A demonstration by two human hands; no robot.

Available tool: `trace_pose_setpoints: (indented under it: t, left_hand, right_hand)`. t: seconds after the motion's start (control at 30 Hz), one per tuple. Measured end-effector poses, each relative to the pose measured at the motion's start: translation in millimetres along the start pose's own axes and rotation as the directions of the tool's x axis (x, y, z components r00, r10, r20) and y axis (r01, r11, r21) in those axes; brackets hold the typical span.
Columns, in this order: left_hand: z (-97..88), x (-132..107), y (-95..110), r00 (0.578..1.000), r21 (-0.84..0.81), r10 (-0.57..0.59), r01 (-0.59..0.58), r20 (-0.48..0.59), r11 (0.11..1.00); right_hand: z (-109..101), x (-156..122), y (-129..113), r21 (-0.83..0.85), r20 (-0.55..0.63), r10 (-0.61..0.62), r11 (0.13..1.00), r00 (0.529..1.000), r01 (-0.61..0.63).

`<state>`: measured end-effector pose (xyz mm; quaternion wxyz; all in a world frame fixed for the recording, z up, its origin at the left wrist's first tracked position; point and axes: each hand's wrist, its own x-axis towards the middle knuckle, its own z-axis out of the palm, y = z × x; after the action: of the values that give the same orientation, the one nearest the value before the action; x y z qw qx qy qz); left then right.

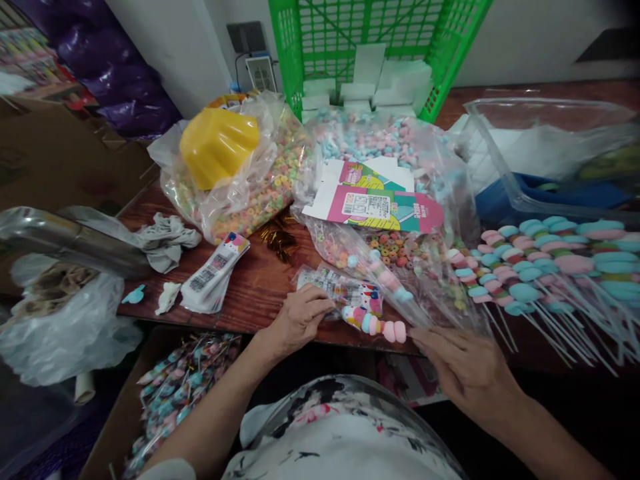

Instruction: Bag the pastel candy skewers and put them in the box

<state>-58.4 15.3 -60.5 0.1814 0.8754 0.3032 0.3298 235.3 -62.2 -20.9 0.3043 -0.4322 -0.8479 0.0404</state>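
At the table's front edge I hold a marshmallow skewer (395, 331), with pink and blue marshmallows and small cereal rings on a stick. My right hand (463, 363) is closed in a pinch on the stick's end. Fingers pressed together, my left hand (300, 317) grips a clear printed plastic sleeve (354, 316) that covers the skewer's far end. More clear printed sleeves (345, 288) lie flat just behind it. Another skewer (385, 273) rests on the plastic bag beyond my hands. Many unwrapped skewers (540, 260) are piled to the right, sticks toward me.
Bags of cereal rings (285, 180) and marshmallows (425, 150) stand behind, under a yellow bowl (220, 147) and printed cardboard (373, 203). A label stack (213, 277) and metal tumbler (75, 240) are left. Below sits a box of skewers (175, 393); a green crate (370, 30) stands behind.
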Motion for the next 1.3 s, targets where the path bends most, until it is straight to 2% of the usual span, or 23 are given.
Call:
trace_pose_setpoints:
  t: [0.13,0.27,0.37,0.53,0.67,0.83,0.93,1.1,1.2,1.27,1.3]
  left_hand:
    - [-13.8,9,8,0.999,0.132,0.031,-0.035,0.032,0.991]
    - [-26.3,20,12,0.972,0.25,0.01,-0.069,0.233,0.966]
    - [-25.1,27,10,0.939,0.318,-0.01,-0.106,0.343,0.942]
    - [-16.6,34,6,0.913,0.3,0.07,-0.203,0.403,0.932]
    - [-16.7,35,16,0.872,0.237,0.106,-0.244,0.479,0.94]
    - [-19.5,40,41,0.859,0.206,-0.031,-0.088,0.511,0.975]
    - [-14.1,47,54,0.856,0.11,-0.065,0.009,0.513,0.994]
    - [5.0,56,68,0.859,-0.025,-0.075,0.102,0.506,0.995]
    - [8.6,61,73,0.862,-0.134,-0.12,0.212,0.493,0.968]
    - [3.8,64,76,0.867,-0.31,-0.157,0.331,0.474,0.891]
    - [-0.2,65,78,0.861,-0.414,-0.188,0.405,0.472,0.815]
  right_hand:
    - [2,3,-3,-0.057,-0.027,-0.029,0.998,0.999,0.028]
    - [0,2,-3,-0.053,-0.05,-0.046,0.998,0.998,0.044]
    - [1,3,-5,-0.044,-0.058,-0.05,0.998,0.997,0.047]
    - [0,10,-8,-0.053,-0.051,-0.116,0.992,0.992,0.114]
    - [-8,19,-9,-0.179,-0.026,-0.221,0.961,0.975,0.213]
    - [-17,31,-13,-0.236,0.003,-0.382,0.898,0.924,0.372]
    - [-15,35,-18,-0.231,0.006,-0.418,0.883,0.908,0.408]
    - [6,36,-25,-0.172,0.071,-0.362,0.914,0.93,0.368]
    - [13,41,-23,-0.138,0.091,-0.309,0.938,0.947,0.319]
    - [8,48,-17,-0.122,0.062,-0.227,0.965,0.972,0.233]
    - [2,51,-14,-0.11,0.041,-0.177,0.977,0.983,0.181]
